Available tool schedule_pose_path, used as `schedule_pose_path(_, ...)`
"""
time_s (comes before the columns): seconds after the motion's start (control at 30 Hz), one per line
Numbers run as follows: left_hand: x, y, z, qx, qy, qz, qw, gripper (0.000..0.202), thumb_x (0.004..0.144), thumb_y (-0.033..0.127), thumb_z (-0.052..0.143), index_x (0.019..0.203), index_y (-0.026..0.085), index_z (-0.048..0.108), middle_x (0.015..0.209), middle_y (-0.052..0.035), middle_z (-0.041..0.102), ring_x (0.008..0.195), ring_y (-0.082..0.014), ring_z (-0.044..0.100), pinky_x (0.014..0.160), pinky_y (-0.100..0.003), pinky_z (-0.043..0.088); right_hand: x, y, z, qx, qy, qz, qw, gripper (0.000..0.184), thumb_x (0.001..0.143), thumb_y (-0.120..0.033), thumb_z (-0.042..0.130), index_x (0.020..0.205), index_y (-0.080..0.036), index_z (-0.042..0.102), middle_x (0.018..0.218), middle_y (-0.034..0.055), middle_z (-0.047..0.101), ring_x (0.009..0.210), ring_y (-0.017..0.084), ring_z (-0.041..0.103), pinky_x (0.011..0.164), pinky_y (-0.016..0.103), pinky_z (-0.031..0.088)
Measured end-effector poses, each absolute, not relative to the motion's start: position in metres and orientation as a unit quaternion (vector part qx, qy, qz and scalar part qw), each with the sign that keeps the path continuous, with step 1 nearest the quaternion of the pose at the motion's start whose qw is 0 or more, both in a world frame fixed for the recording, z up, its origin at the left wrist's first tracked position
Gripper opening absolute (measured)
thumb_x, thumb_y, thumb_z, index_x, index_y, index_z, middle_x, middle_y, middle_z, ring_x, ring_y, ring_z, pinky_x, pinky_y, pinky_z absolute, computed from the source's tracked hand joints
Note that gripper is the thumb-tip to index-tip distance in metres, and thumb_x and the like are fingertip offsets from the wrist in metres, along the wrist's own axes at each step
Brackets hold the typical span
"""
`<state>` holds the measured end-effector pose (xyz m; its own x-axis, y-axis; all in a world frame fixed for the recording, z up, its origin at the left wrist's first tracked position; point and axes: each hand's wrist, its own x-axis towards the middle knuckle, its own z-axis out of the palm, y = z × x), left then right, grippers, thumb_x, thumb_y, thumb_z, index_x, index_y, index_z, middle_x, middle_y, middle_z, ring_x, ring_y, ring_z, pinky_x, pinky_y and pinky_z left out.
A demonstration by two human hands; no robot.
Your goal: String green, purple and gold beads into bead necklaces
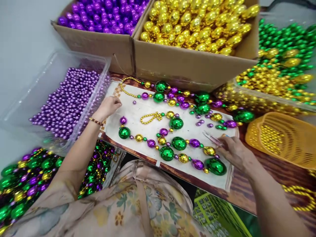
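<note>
My left hand is closed in a pinch over the left end of the white cloth; what its fingertips hold is too small to make out. Just right of it lies the loose end of a bead strand of green, gold and purple beads, curving along the cloth's front edge and back to a loop of small gold beads. In my right hand is a pair of small scissors, its pointed tips slightly apart over the cloth, beside the strand's right end. A second bead strand runs along the back.
Cardboard boxes of purple beads and gold beads stand behind. At left is a clear tub of small purple beads; a yellow basket sits at right. Finished-looking strands hang at lower left. A green crate stands below.
</note>
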<state>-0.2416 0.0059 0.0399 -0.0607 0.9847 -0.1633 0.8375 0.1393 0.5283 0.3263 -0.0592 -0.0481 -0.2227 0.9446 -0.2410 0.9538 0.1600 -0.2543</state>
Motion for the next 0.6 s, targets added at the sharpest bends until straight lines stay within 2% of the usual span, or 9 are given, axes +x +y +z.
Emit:
schedule_pose_path(0.13, -0.242, 0.002, 0.035, 0.517, 0.714, 0.274, 0.384, 0.011, 0.079, 0.022, 0.064, 0.077, 0.013, 0.069, 0.06, 0.0006, 0.059, 0.046, -0.0084, 0.05, 0.046, -0.021, 0.037, 0.333, -0.052, -0.049, 0.64, 0.729, -0.241, -0.014, 0.031, 0.074, -0.042, 0.058, 0.097, -0.021, 0.059, 0.092, 0.017, 0.066, 0.082, 0.033, 0.068, 0.078, 0.046, 0.056)
schedule_pose_path(0.23, -0.24, -0.003, 0.03, 0.418, 0.692, 0.356, 0.469, 0.023, 0.088, 0.034, 0.064, 0.082, 0.012, 0.067, 0.061, 0.0009, 0.058, 0.042, -0.0056, 0.049, 0.04, -0.018, 0.032, 0.331, -0.053, -0.041, 0.66, 0.708, -0.251, -0.03, 0.03, 0.074, -0.044, 0.055, 0.096, -0.024, 0.06, 0.093, 0.0158, 0.069, 0.084, 0.036, 0.07, 0.074, 0.048, 0.056)
schedule_pose_path(0.3, -0.24, -0.005, 0.027, 0.382, 0.69, 0.369, 0.491, 0.029, 0.092, 0.04, 0.064, 0.084, 0.012, 0.067, 0.062, 0.0004, 0.059, 0.042, -0.0055, 0.051, 0.04, -0.017, 0.033, 0.329, -0.053, -0.038, 0.664, 0.712, -0.228, -0.03, 0.03, 0.073, -0.047, 0.057, 0.093, -0.025, 0.061, 0.094, 0.0156, 0.07, 0.086, 0.037, 0.069, 0.074, 0.049, 0.055)
schedule_pose_path(0.43, -0.241, -0.008, 0.019, 0.35, 0.695, 0.364, 0.512, 0.032, 0.093, 0.043, 0.064, 0.085, 0.012, 0.067, 0.063, -0.0003, 0.061, 0.044, -0.0059, 0.054, 0.044, -0.018, 0.04, 0.323, -0.051, -0.035, 0.668, 0.717, -0.198, -0.019, 0.029, 0.073, -0.048, 0.056, 0.087, -0.024, 0.061, 0.092, 0.0172, 0.066, 0.086, 0.037, 0.067, 0.078, 0.049, 0.054)
schedule_pose_path(0.53, -0.245, -0.013, 0.013, 0.365, 0.682, 0.366, 0.518, 0.033, 0.086, 0.045, 0.071, 0.086, 0.012, 0.069, 0.066, -0.0003, 0.063, 0.049, -0.007, 0.056, 0.048, -0.018, 0.044, 0.316, -0.054, -0.024, 0.677, 0.699, -0.225, -0.047, 0.03, 0.073, -0.049, 0.058, 0.086, -0.022, 0.063, 0.097, 0.0182, 0.065, 0.095, 0.035, 0.065, 0.085, 0.045, 0.053)
schedule_pose_path(0.6, -0.248, -0.016, 0.009, 0.387, 0.668, 0.362, 0.522, 0.033, 0.077, 0.043, 0.078, 0.087, 0.013, 0.071, 0.068, -0.0005, 0.065, 0.053, -0.0079, 0.057, 0.051, -0.018, 0.045, 0.312, -0.06, -0.015, 0.703, 0.656, -0.26, -0.083, 0.035, 0.074, -0.053, 0.06, 0.087, -0.021, 0.065, 0.097, 0.0154, 0.067, 0.093, 0.032, 0.065, 0.084, 0.043, 0.052)
